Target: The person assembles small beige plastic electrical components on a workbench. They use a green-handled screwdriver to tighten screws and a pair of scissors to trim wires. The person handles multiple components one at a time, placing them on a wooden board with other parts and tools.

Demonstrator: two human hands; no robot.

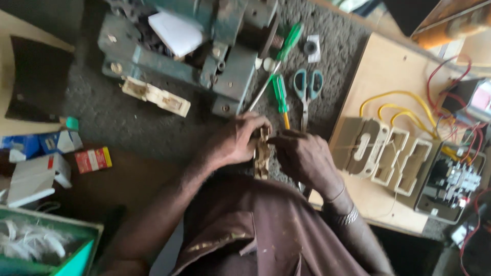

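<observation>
Cream switch block (262,153) looks light, stiff, brittle; left hand (235,140) and right hand (302,156) both grip its sides near the surface's front edge.

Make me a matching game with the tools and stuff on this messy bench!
Things:
1. teal-handled metal scissors
2. small red and yellow box
3. cream plastic fuse holder
4. looped yellow wires

Places:
A. on the wooden board
B. between both hands
C. beside the green screwdrivers
D. left, near white cartons

Pairs: 1-C, 2-D, 3-B, 4-A
</observation>
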